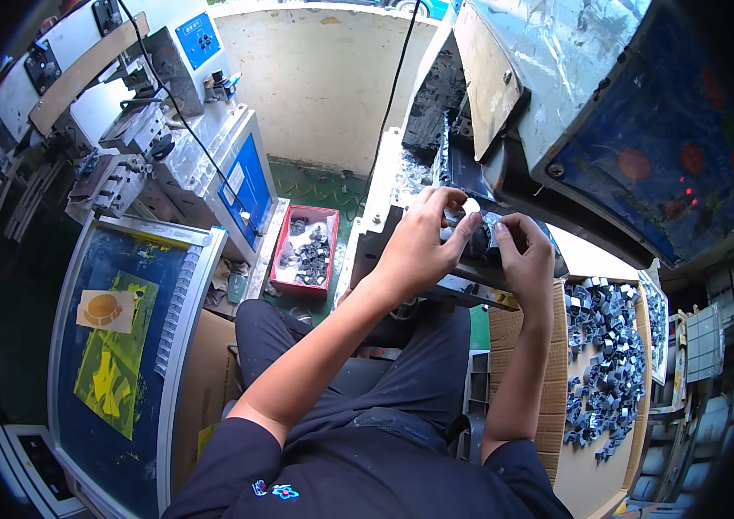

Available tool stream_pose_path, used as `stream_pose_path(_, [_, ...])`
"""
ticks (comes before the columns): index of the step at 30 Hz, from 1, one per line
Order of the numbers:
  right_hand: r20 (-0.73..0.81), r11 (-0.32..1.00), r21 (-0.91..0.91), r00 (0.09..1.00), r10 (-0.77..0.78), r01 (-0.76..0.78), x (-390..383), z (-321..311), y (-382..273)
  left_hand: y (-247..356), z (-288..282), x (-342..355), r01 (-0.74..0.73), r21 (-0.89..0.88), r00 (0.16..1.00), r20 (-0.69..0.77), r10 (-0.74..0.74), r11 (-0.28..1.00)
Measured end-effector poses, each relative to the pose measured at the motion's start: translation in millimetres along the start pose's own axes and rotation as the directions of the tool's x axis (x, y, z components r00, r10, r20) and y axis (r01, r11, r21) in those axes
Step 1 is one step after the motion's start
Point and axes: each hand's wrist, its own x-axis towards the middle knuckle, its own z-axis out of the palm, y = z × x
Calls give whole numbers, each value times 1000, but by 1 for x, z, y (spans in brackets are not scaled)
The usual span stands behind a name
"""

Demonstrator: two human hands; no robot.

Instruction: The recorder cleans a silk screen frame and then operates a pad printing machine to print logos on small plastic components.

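Observation:
My left hand (430, 232) is at the front of the machine, its fingers curled and its thumb bent toward them. What they close on, if anything, is hidden behind the fingers. Just to the right, my right hand (526, 253) holds thumb and forefinger together in a pinch. Something too small to name may be between those tips. A dark, shiny rounded piece (476, 240) shows in the gap between the two hands, against the machine's dark work area. I cannot tell whether it is loose or part of the machine.
A machine head with a blue panel (644, 147) and red lit digits overhangs on the right. Beside my right forearm, a cardboard box (588, 471) holds many small dark pieces. A red box (305, 291) with similar pieces sits left, near a framed screen (189, 346) and another machine (250, 186).

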Motion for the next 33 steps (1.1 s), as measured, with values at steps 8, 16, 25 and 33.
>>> stream_pose_path(8, [-113,980,-190,990,-79,57,-11,17,-3,-10,-42,-88,-187,-53,960,-220,171,981])
stream_pose_path(16, [17,979,-196,998,-56,58,-15,1,19,-72,-207,-216,399,103,700,-677,-229,911])
stream_pose_path(25, [-86,969,233,994,-61,80,-43,-14,71,-47,-349,-393,861,279,443,-821,-359,425])
stream_pose_path(33, [-277,993,117,961,6,28,-50,-46,56,-35,-352,-412,924,269,378,-740,-556,271])
